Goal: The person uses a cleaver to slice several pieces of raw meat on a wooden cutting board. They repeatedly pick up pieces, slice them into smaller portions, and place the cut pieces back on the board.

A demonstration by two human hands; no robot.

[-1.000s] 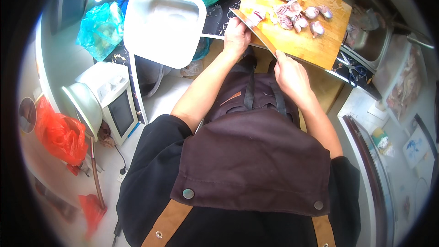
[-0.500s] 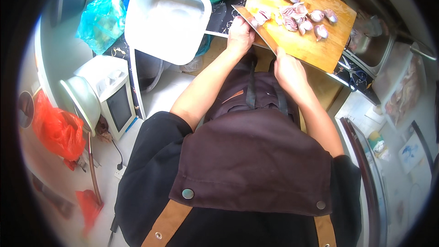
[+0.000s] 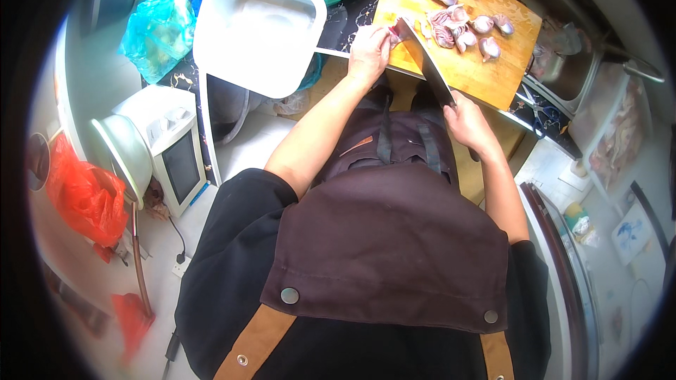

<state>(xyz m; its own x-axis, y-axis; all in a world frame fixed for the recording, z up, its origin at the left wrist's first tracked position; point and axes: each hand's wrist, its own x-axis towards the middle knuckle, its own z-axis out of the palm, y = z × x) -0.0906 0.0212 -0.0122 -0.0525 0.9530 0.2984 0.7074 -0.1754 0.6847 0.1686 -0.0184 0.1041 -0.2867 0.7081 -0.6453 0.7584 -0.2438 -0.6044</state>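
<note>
My right hand [image 3: 467, 124] is wrapped round the handle of a broad-bladed kitchen knife [image 3: 427, 63]. The blade slants up and left across the near left corner of a wooden cutting board [image 3: 486, 74]. Its tip end is beside my left hand [image 3: 369, 52], whose fingers are closed on a small pinkish meat piece [image 3: 395, 38] at the board's left edge. Fingers and blade partly cover that piece. On the board, several rounded pink-and-purple meat pieces [image 3: 451, 17], perhaps gizzards, form a loose group to the right of the knife.
A white basin [image 3: 257, 46] stands left of the board, with teal plastic bags [image 3: 159, 35] around it. To the right are a steel sink [image 3: 574, 88], scissors [image 3: 541, 109] and a clear tub of meat [image 3: 623, 127]. A white microwave [image 3: 176, 144] sits lower left.
My right hand has moved right and down with the knife. The blade has turned steeper, its tip end shifting right, near the piece in my left hand. The left hand has barely moved.
</note>
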